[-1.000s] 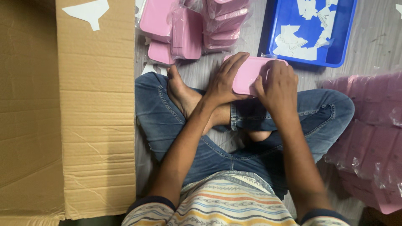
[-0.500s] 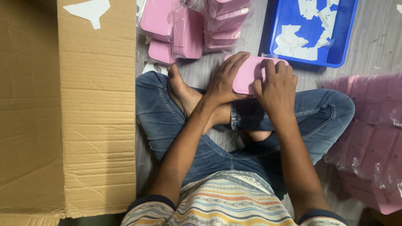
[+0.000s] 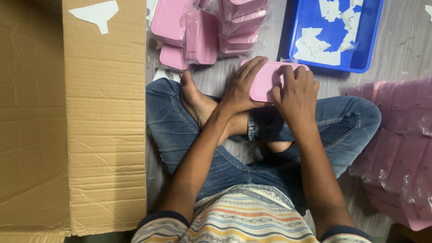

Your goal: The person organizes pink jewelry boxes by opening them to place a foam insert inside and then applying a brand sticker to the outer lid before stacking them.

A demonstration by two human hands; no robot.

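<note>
Both hands are on one pink case (image 3: 269, 81), held over the crossed legs. The left hand (image 3: 243, 85) clasps its left end, fingers spread across the top and reaching toward twelve o'clock. The right hand (image 3: 294, 87) covers the right end, fingers curled down over the lid, so the case sits squeezed between the two palms with only its middle strip showing. Whether the case rests on the shin or is lifted clear, I cannot tell.

Just below the hands, at six o'clock, the jeans (image 3: 315, 126) and a bare foot (image 3: 195, 101) at about nine o'clock of the left hand.

Out at eleven o'clock of the case, a heap of pink cases in clear wrap (image 3: 211, 27) lies on the floor, near but apart. At one o'clock, a blue tray (image 3: 371, 40) with white paper scraps (image 3: 321, 42) in it, its near edge just beyond the right fingertips. At three to four o'clock, a bagged stack of pink pieces (image 3: 400, 144). Far out at nine o'clock, a big cardboard box flap (image 3: 105, 126).
</note>
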